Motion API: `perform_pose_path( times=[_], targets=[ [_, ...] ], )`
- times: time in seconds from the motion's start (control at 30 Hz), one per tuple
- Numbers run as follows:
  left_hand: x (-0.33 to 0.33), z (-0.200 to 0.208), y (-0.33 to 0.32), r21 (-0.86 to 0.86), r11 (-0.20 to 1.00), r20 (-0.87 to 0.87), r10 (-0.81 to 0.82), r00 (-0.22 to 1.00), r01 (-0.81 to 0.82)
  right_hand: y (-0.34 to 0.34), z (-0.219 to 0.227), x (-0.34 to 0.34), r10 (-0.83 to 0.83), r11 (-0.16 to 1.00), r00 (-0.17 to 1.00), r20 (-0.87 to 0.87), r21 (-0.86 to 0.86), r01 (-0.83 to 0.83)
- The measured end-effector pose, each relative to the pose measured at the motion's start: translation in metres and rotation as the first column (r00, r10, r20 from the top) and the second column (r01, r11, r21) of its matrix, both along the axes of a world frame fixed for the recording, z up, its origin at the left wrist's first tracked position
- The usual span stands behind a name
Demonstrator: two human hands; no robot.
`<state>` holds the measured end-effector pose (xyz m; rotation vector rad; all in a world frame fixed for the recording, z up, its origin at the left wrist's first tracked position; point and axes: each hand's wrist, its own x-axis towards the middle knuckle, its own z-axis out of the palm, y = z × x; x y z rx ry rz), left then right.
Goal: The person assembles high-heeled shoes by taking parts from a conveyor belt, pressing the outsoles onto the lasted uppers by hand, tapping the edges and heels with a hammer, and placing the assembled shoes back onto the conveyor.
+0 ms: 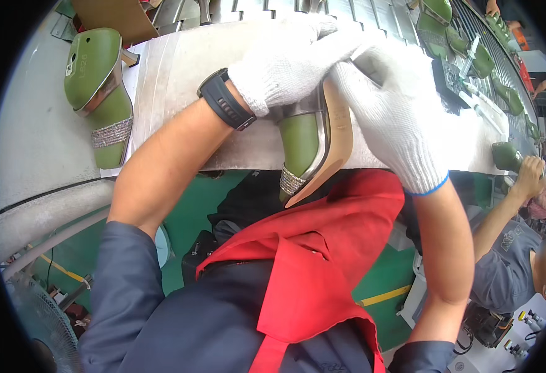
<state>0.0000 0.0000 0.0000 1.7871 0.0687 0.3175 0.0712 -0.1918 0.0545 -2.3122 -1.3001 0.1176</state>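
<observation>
Steadying the sandal (pixel 301 146) between the left hand (pixel 291 65) and the right hand (pixel 394 99) looks like the step in hand. Its toe points near, its heel end is far, and its tan sole (pixel 340 133) faces right, over the near edge of the bench (pixel 173 81). The left hand curls over the far part from the left, fingers partly bent; the right hand closes around the sole's far end from the right. The fingertips' contact is partly hidden, so I cannot tell how tight the grip is. An even hold without twisting the sole seems best, with the white gloves (pixel 409 130) clear of the sparkly strap (pixel 291 181), which could snag their knit. As for writing, the green shoe (pixel 106 107) at the left carries letters and digits; the held sole bears faint marks, too small to read; a co-worker's grey shirt (pixel 503 273) at the right shows unclear lettering
</observation>
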Motion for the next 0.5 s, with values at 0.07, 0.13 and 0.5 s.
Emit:
perform_pose_path(
  times=[0.07,0.13,0.5],
  targets=[
    [0.0,-0.004,0.006,0.412,0.903,0.319,-0.019,0.948,-0.12,-0.006,-0.009,-0.006,0.126,0.971,0.989,0.081,0.195,-0.14],
    [-0.004,-0.001,-0.003,0.285,0.954,0.212,0.033,0.977,-0.095,-0.016,-0.013,-0.015,-0.008,0.977,0.996,-0.088,0.214,0.027],
    [-0.013,0.014,-0.003,0.572,0.811,0.394,-0.137,0.909,-0.125,-0.003,-0.041,0.001,0.121,0.955,0.85,-0.513,0.294,0.042]
  ],
)
